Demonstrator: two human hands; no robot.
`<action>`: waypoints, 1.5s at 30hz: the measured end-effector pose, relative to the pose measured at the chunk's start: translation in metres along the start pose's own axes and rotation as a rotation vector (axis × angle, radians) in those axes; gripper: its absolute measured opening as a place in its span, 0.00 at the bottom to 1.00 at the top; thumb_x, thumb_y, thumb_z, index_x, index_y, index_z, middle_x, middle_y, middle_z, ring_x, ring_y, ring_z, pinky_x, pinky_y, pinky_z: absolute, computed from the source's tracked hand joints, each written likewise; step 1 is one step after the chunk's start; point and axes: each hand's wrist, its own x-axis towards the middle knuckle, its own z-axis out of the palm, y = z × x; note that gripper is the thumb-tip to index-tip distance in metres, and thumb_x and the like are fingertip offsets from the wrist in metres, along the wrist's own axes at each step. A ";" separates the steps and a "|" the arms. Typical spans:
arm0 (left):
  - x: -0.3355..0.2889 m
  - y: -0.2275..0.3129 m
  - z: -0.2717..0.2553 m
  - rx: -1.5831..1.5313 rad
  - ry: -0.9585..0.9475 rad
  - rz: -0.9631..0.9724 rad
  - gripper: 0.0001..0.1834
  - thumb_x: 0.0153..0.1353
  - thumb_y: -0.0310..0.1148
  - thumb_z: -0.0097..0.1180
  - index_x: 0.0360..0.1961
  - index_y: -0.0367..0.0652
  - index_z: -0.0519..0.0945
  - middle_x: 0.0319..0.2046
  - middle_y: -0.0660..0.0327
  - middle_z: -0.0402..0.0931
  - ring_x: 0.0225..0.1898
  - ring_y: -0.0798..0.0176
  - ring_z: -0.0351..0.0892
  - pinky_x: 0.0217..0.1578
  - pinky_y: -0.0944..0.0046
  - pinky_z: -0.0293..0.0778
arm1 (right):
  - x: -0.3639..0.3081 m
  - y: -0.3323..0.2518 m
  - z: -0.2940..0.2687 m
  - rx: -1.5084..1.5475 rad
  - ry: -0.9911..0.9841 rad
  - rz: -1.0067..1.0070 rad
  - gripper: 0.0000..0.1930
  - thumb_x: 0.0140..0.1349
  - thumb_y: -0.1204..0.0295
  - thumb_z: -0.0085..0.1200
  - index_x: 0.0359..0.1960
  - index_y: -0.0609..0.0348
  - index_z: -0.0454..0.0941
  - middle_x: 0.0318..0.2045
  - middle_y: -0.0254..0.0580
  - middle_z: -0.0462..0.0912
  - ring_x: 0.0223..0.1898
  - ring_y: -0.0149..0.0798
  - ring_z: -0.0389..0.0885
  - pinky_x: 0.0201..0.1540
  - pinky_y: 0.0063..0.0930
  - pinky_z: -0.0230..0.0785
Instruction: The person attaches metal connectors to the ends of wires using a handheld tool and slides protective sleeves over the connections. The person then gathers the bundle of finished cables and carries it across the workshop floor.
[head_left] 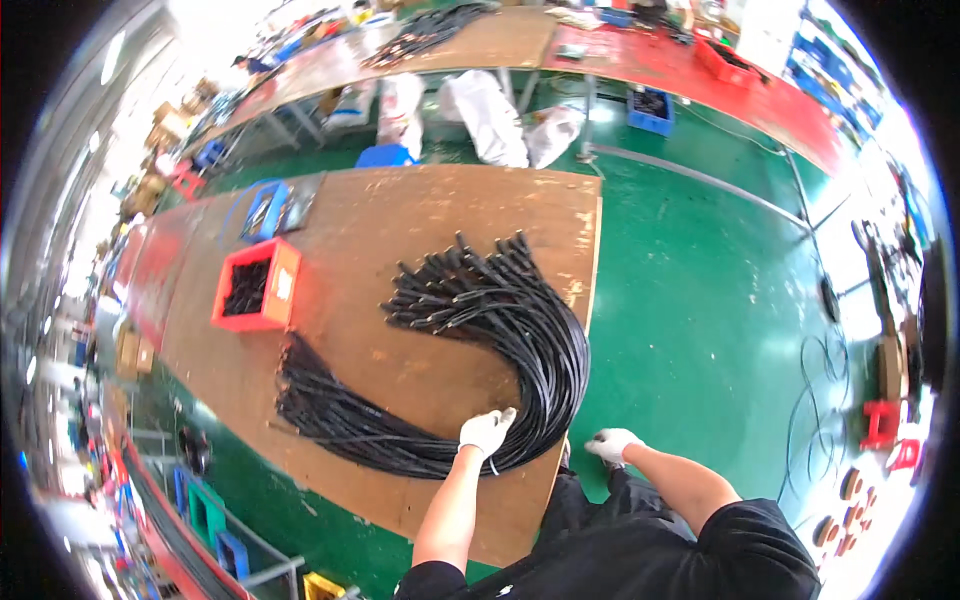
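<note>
A thick bundle of black cables (560,370) lies in a U-shaped curve on the brown tabletop, its many cut ends fanned out at the upper middle and at the left. My left hand (487,430), in a white glove, is at the inner side of the bend, fingers closed on the cables. Just below it a thin white tie (492,466) crosses the bundle. Beyond the table's right edge, my right hand (613,445), also gloved in white, is apart from the cables. Its fingers are curled, and what they hold, if anything, cannot be seen.
A red bin (262,285) of black parts stands on the table (380,215) left of the bundle, with a blue tray (265,212) behind it. Farther back, white sacks (485,115) sit below another bench (500,45). Green floor (690,330) lies to the right.
</note>
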 end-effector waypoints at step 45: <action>-0.085 0.304 -0.005 -0.617 -0.575 0.042 0.51 0.64 0.60 0.67 0.73 0.30 0.67 0.69 0.47 0.73 0.66 0.47 0.75 0.70 0.52 0.67 | -0.178 0.063 0.024 1.471 -0.531 -1.001 0.33 0.67 0.50 0.67 0.68 0.54 0.74 0.56 0.41 0.86 0.50 0.40 0.85 0.56 0.43 0.78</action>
